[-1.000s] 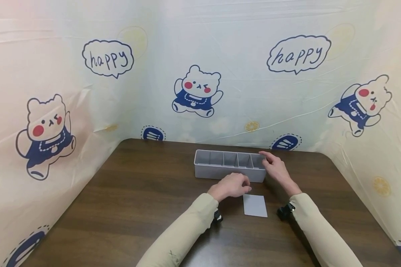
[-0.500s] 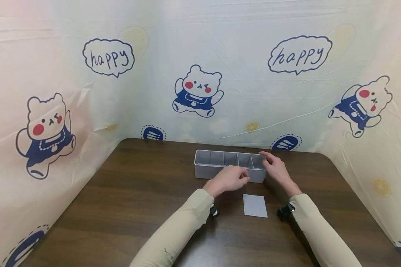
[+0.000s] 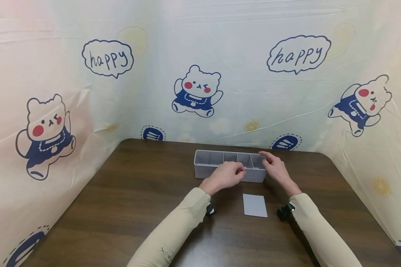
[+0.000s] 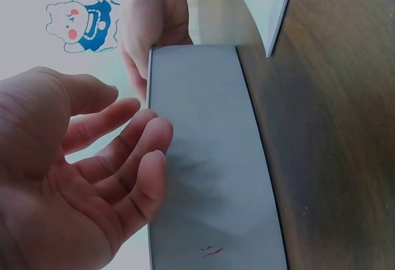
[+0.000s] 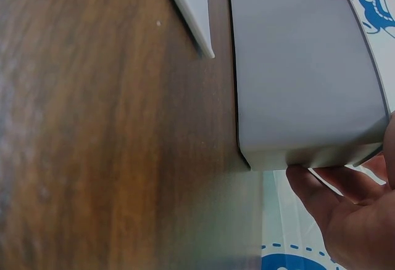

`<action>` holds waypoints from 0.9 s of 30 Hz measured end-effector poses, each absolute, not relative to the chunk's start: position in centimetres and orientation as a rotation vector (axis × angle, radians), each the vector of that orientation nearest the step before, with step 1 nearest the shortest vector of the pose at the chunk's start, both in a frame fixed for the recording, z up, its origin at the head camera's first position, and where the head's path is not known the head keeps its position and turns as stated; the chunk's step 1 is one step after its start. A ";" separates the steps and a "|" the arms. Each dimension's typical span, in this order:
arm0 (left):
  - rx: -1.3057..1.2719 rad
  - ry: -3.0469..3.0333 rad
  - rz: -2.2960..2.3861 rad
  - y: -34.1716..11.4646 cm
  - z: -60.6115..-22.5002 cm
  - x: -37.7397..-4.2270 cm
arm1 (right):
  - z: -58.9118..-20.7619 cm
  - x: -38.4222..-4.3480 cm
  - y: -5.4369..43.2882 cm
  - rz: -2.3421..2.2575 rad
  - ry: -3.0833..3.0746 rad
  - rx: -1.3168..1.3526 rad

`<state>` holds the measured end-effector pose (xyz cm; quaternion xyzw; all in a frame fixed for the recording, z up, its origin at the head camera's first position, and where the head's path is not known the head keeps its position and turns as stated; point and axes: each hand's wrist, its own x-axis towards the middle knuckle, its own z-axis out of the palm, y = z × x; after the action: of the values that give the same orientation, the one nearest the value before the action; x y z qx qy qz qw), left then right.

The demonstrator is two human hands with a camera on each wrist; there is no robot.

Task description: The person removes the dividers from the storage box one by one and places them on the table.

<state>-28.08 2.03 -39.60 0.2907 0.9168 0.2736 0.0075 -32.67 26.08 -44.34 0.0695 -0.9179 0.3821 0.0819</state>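
A long grey divided storage box (image 3: 204,171) stands on the table, its thin partitions forming several compartments. My right hand (image 3: 276,168) grips its right end; in the right wrist view the fingertips (image 5: 300,177) meet the end wall. My left hand (image 3: 224,175) hovers in front of the box's long wall, around its middle. Seen from the left wrist, that hand's fingers (image 4: 151,180) are loosely bent with nothing in them, overlapping the wall near the rim. A thin whitish rectangular panel (image 3: 255,205) lies flat in front of the box's right half.
The dark wooden table (image 3: 137,207) has rounded far corners. A pale curtain (image 3: 240,92) printed with cartoon bears surrounds it at the back and both sides. Small red marks (image 4: 212,251) show on the box's wall.
My left hand has moved up and left, from beside the whitish panel to the front of the box. My right hand, the box and the panel have stayed in place.
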 end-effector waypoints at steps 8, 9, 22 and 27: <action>0.850 2.899 0.925 1.7 -39.1 -28.3 | -44.3 -32.7 25.9 1.148 -2.724 0.221; 0.843 2.901 0.936 1.7 -39.0 -28.4 | -44.3 -32.7 25.9 1.149 -2.726 0.222; 0.838 3.000 0.944 0.7 -39.1 -29.2 | -44.1 -32.6 26.0 1.149 -2.749 0.227; 0.815 3.021 0.966 0.5 -39.3 -29.5 | -44.2 -32.7 26.0 1.147 -2.752 0.226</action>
<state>-29.50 0.47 -39.28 0.2483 0.9205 0.2944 -0.0668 -32.65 26.04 -44.20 0.0755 -0.9177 0.3825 0.0758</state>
